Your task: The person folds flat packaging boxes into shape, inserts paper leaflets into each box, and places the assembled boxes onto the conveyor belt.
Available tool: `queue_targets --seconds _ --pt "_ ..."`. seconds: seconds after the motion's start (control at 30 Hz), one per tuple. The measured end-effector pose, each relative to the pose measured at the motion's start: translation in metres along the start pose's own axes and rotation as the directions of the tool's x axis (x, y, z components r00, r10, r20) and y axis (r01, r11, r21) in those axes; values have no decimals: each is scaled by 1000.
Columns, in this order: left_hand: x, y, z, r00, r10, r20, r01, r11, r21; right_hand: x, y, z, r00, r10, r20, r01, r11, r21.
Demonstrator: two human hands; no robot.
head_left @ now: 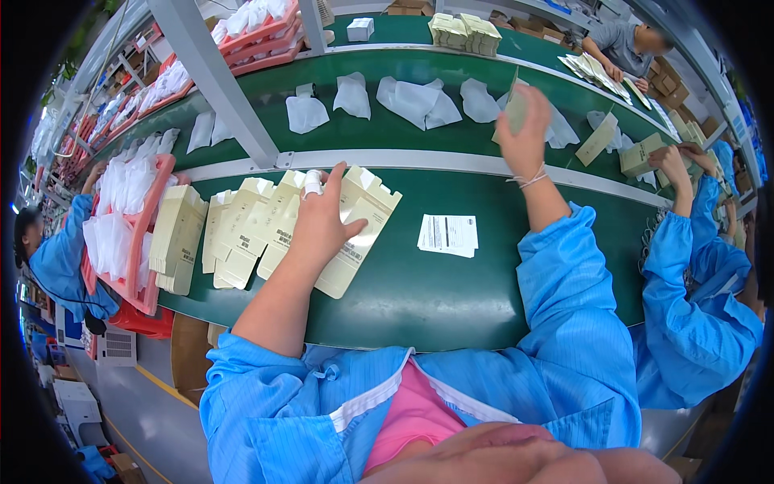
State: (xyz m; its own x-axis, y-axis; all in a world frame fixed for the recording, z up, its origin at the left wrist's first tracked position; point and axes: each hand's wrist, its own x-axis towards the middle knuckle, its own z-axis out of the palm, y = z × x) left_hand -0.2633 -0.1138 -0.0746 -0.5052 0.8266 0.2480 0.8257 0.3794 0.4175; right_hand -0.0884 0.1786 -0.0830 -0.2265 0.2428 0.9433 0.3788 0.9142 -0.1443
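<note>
Containers first: pink trays (141, 234) at the left edge of my desk (451, 298) hold white plastic bags (121, 185), stacked several deep; more pink trays (258, 36) with white bags sit on the upper rack. Brown cartons (665, 81) stand far right by a co-worker.

My left hand (318, 222) lies flat, palm down, fingers spread, on a fanned row of flat cream carton blanks (266, 230); its grip is open, pressing and not clasping. One finger wears white tape (312, 184). A separate upright pile of the same blanks (177, 238) stands just left of the row, against the pink tray.

My right hand (524, 133) is raised over the far conveyor belt (403, 77), its grip closed on one cream carton (516, 109) (blurred, so I cannot tell whether it is folded). A thin band circles that wrist.

A white printed leaflet (448, 235) lies on the green desk between my two arms, well apart from either hand.

Surface: green mat, with a grey rail (451, 161) dividing it from the green belt, where loose white bags (415, 101) are scattered. Folded cream boxes (463, 32) stand on a further belt.

Room: factory line; a person in blue (56, 258) on my left, another blue sleeve (685, 290) on my right whose hand (669, 161) holds a carton, and a person in grey (625, 44) across.
</note>
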Motion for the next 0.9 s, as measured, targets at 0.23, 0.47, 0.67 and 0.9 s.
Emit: queue_targets --seconds 0.23,0.47,0.67,0.9 --pt "0 2 0 950 261 -173 -294 934 -202 -24 -110 -12 399 -194 896 -799 407 443" --pt "-6 24 -11 872 357 -334 -382 924 -10 -22 -124 -27 454 -96 886 -882 97 462" --pt "-7 28 -9 852 396 -342 -376 918 127 -17 -138 -44 434 -80 897 -886 141 442" --pt "-16 16 -1 930 136 -343 -233 937 -259 -24 -151 -36 859 -146 491 -482 92 871"
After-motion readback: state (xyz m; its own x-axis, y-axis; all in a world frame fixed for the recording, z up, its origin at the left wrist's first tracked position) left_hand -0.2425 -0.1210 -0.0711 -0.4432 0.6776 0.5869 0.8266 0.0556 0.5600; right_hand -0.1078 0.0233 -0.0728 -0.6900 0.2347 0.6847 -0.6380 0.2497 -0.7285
